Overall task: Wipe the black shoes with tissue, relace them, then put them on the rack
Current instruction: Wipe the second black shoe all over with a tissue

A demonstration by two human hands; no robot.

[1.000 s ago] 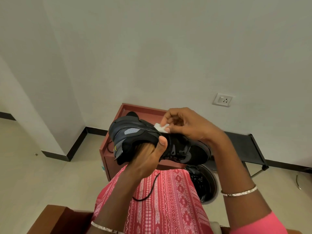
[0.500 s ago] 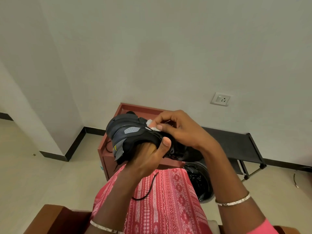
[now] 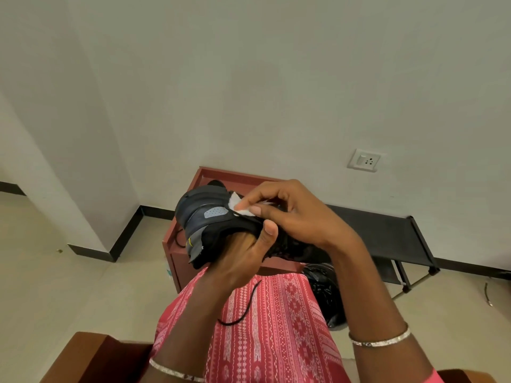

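I am seeing the black shoe (image 3: pixel 210 217) being held up over the lap, the left hand (image 3: pixel 240 255) gripping it from beneath with the thumb curling onto its collar. The right hand (image 3: pixel 290 217) is pinching a white tissue (image 3: pixel 240 207) against the upper. A loose lace (image 3: pixel 243 308) is dangling below. Behind, a red-brown worktop (image 3: pixel 177 244) and a black shoe rack (image 3: pixel 387 230) are standing by the wall

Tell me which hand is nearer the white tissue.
Right. The right hand pinches the tissue against the top of the black shoe. The left hand grips the shoe from below, its thumb just under the tissue and not touching it.
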